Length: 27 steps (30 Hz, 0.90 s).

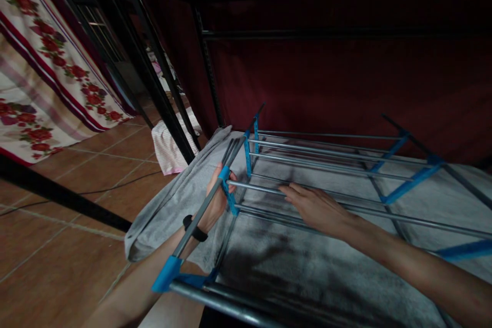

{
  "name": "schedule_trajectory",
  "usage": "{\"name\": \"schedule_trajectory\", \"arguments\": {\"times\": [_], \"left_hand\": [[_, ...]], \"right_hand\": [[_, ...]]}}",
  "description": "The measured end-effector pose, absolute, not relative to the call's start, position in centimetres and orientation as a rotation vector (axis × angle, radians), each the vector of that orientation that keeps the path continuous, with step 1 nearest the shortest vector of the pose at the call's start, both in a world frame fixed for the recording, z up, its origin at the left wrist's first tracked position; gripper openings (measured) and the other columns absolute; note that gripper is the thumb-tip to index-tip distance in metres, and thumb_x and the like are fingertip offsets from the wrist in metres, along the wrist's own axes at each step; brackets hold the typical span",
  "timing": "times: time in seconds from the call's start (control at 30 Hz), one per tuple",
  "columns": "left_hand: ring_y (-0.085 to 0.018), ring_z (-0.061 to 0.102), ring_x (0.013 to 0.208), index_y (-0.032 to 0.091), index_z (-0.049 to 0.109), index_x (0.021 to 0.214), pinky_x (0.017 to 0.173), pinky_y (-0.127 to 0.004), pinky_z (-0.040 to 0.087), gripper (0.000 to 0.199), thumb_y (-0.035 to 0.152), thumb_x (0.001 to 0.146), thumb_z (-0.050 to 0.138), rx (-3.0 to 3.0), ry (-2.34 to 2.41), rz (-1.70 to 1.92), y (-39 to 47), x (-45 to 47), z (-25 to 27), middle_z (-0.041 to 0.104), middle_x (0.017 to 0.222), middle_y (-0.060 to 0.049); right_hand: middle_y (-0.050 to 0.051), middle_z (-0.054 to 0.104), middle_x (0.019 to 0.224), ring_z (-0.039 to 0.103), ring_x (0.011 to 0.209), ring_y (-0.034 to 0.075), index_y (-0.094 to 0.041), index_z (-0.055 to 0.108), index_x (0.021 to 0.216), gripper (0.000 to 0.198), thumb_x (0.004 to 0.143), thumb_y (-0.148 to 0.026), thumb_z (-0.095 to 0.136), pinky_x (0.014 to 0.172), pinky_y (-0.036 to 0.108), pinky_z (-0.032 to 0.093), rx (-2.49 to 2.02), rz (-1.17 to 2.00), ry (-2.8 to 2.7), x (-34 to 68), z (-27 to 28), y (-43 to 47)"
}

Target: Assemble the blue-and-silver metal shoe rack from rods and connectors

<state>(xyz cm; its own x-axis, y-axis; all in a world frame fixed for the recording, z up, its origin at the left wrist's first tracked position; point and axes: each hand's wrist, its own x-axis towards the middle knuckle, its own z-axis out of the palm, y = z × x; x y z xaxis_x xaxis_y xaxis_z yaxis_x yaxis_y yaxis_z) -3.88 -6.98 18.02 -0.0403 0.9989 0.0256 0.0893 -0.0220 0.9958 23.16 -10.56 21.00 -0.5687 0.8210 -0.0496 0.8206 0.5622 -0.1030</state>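
A rack of grey metal tubes and blue plastic connectors lies on a grey towel (169, 215). My left hand (216, 197), with a black band on the wrist, is closed around a blue connector (229, 199) on the rack's left side. Its thumb presses near the end of a metal tube (258, 187) that meets this connector. Farther right, my right hand (317, 209) grips the same tube from above, fingers together; their tips are partly hidden. Another blue connector (168, 274) joins tubes at the near left corner.
Black metal posts (142, 72) stand at the left, beside a tiled floor (77, 220). Dark red cloth (326, 82) hangs behind the rack. A floral cloth (57, 61) drapes at far left, and a striped cloth (171, 146) lies past the towel. A thin cable (115, 184) crosses the tiles.
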Motion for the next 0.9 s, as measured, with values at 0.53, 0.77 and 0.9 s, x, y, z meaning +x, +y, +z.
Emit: {"name": "schedule_trajectory", "arguments": {"times": [0.53, 0.77, 0.9], "left_hand": [[-0.025, 0.059, 0.071, 0.031, 0.051, 0.070, 0.077, -0.048, 0.056, 0.063, 0.086, 0.090, 0.027, 1.186, 1.429, 1.345, -7.1, -2.6, 17.1, 0.050, 0.061, -0.002], [-0.030, 0.061, 0.085, 0.032, 0.059, 0.082, 0.083, -0.048, 0.052, 0.062, 0.087, 0.084, 0.030, 1.295, 1.493, 1.218, -8.2, -2.1, 17.5, 0.064, 0.073, -0.005], [-0.030, 0.060, 0.083, 0.035, 0.063, 0.088, 0.082, -0.048, 0.052, 0.060, 0.086, 0.084, 0.032, 1.414, 1.479, 1.243, -8.5, -1.9, 17.9, 0.064, 0.072, -0.004]], "right_hand": [[0.015, 0.066, 0.144, 0.074, 0.112, 0.025, -0.022, 0.056, 0.153, 0.050, 0.109, -0.019, 0.034, 0.095, 0.037, 0.060, -1.390, 0.222, -2.758, 24.1, 20.7, -10.7], [0.014, 0.067, 0.143, 0.073, 0.117, 0.026, -0.022, 0.057, 0.152, 0.048, 0.109, -0.021, 0.035, 0.099, 0.040, 0.060, -1.368, 0.267, -2.723, 24.9, 20.6, -10.8], [0.015, 0.064, 0.148, 0.071, 0.122, 0.026, -0.021, 0.059, 0.151, 0.049, 0.109, -0.021, 0.034, 0.102, 0.041, 0.059, -1.334, 0.274, -2.683, 25.1, 20.7, -10.8]]}}
